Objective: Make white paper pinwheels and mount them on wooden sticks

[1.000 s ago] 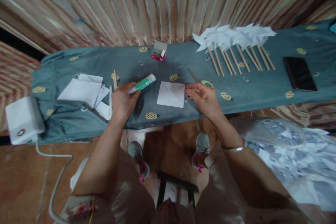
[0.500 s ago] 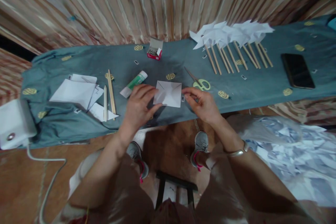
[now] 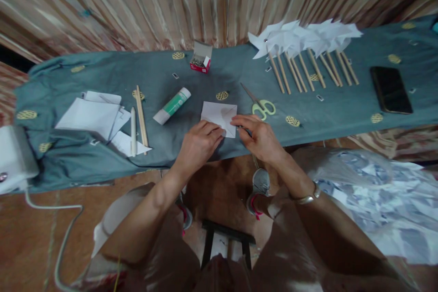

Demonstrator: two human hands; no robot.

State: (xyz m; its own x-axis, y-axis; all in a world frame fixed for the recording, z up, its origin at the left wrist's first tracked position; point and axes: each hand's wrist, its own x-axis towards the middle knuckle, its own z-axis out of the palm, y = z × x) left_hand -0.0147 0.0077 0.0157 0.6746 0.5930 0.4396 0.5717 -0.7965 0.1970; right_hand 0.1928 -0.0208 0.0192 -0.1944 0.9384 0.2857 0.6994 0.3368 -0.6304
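Note:
A small white paper square with crease lines lies near the front edge of the cloth-covered table. My left hand covers its lower left part, fingers bent together and fingertips on the paper. From the right side, my right hand grips the paper's right edge, its index finger reaching over the surface. Just beyond that hand lie scissors with pale green handles. A glue stick with a green label rests to the left, and an open red box of small metal pieces stands behind.
White paper pinwheels on wooden sticks lie in a row at the back right, near a black phone. Paper sheets and loose sticks are at left, beside a white device. A bag of paper pieces sits at lower right.
My left hand has moved right and nearer me, from the paper's left edge onto its lower part. My right hand has shifted slightly left onto the right edge. The view has shifted slightly.

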